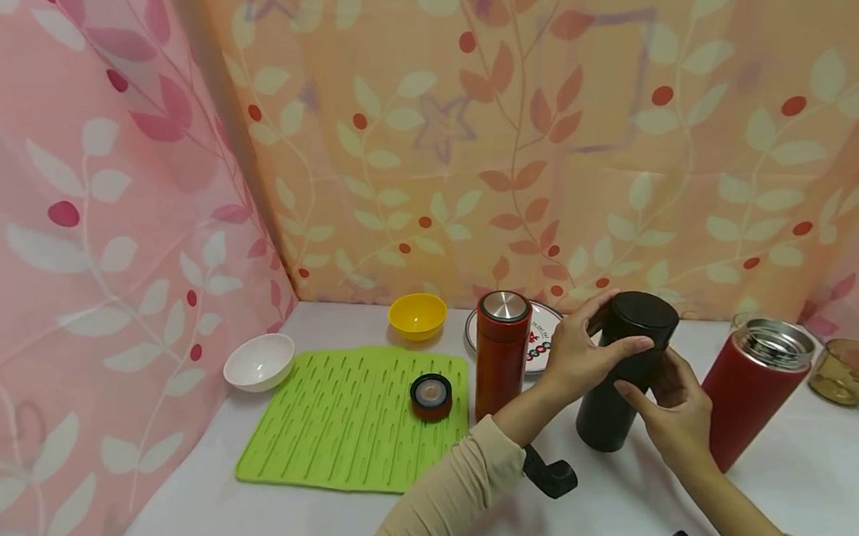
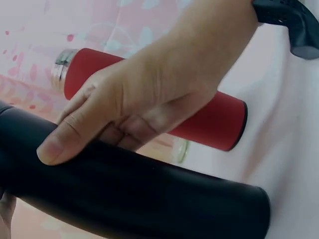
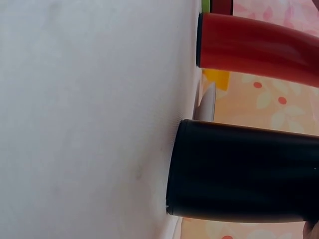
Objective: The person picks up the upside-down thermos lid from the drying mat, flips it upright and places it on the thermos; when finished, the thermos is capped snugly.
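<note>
A tall black thermos flask (image 1: pixel 606 412) stands upright on the white table between both hands, its dark lid (image 1: pixel 643 313) on top. My left hand (image 1: pixel 587 351) grips it near the top, thumb across the front of the lid. Lower down, my right hand (image 1: pixel 678 411) holds the body from the right side. In the left wrist view the right hand's thumb (image 2: pixel 57 147) lies along the black wall. Just right of the hands is a dark red flask (image 1: pixel 751 402) with a bare steel mouth. An orange-red flask (image 1: pixel 501 359) with a steel-topped lid stands to the left.
A green ridged mat (image 1: pixel 336 424) bears an upturned dark red lid (image 1: pixel 431 396). Near it are a white bowl (image 1: pixel 260 363) and a yellow bowl (image 1: pixel 417 317). Behind the orange-red flask leans a printed plate (image 1: pixel 542 329). An amber glass cup (image 1: pixel 848 373) is far right.
</note>
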`<act>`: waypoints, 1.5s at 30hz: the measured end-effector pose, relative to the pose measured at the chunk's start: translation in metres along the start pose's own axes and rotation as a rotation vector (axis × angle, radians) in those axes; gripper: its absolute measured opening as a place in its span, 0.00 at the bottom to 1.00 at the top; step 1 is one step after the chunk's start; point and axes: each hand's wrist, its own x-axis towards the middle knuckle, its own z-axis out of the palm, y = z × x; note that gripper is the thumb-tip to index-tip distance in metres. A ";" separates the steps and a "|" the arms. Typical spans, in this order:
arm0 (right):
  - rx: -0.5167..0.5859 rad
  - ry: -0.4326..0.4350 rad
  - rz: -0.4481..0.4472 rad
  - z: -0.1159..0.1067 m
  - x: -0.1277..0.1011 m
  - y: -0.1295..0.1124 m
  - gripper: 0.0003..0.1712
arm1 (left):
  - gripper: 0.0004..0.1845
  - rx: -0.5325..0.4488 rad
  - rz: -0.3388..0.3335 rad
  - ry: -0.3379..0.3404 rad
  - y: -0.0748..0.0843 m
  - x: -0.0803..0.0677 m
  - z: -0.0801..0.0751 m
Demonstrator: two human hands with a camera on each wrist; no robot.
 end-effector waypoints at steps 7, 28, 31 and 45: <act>-0.068 0.007 0.053 -0.002 -0.001 -0.001 0.41 | 0.38 0.098 -0.095 0.051 0.007 -0.002 0.012; -0.004 -0.008 0.015 0.000 0.000 0.004 0.44 | 0.32 0.081 -0.012 -0.014 0.002 0.002 -0.001; 0.013 -0.013 -0.004 0.000 0.001 0.001 0.43 | 0.31 0.049 -0.038 -0.052 0.003 0.004 -0.004; -0.039 -0.012 0.018 -0.001 0.000 0.005 0.41 | 0.42 0.066 -0.057 0.009 0.004 0.001 0.005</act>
